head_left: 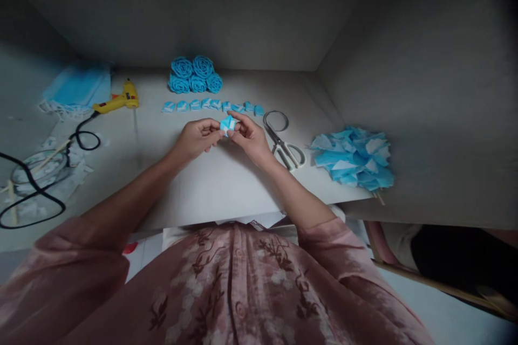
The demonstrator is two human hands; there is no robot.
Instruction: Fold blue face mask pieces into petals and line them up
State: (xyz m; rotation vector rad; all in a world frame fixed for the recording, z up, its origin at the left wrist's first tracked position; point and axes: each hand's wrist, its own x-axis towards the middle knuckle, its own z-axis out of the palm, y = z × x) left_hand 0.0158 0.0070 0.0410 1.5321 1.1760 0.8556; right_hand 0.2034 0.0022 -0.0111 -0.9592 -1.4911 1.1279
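A small folded blue-and-white piece (227, 123) is pinched between both of my hands over the middle of the white table (210, 183). My left hand (197, 138) grips it from the left with fingers curled. My right hand (250, 136) closes on it from the right. Just beyond my hands lies a row of several similar folded blue pieces (212, 105). Farther back sit several rolled blue rosettes (195, 75) in a cluster.
White-handled scissors (283, 143) lie right of my right hand. A heap of cut blue pieces (354, 158) sits at the table's right edge. A yellow glue gun (118, 100) with a black cord (32, 188) lies at left, near stacked blue masks (76, 89).
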